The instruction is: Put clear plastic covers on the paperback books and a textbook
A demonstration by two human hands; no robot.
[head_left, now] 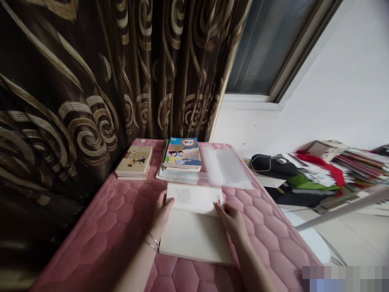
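An open book [197,235] with cream pages lies on the pink quilted surface in front of me. Its upper part carries printed text, while the lower part is blank. My left hand [163,205] grips the upper left edge, thumb on top and fingers tucked underneath. At the opposite edge my right hand [227,213] holds the same upper part, thumb on the page. Beyond the book sits a stack of textbooks [183,153] with a blue illustrated cover. Clear plastic sheets [229,166] lie to its right, and a stack of beige books [134,162] to its left.
The pink quilted mattress [121,227] reaches to a dark patterned curtain [146,73] at the back and left. To the right, beyond the mattress edge, are a black bag [269,164], a red cloth [322,164] and piled papers [361,162]. A window [267,44] is above.
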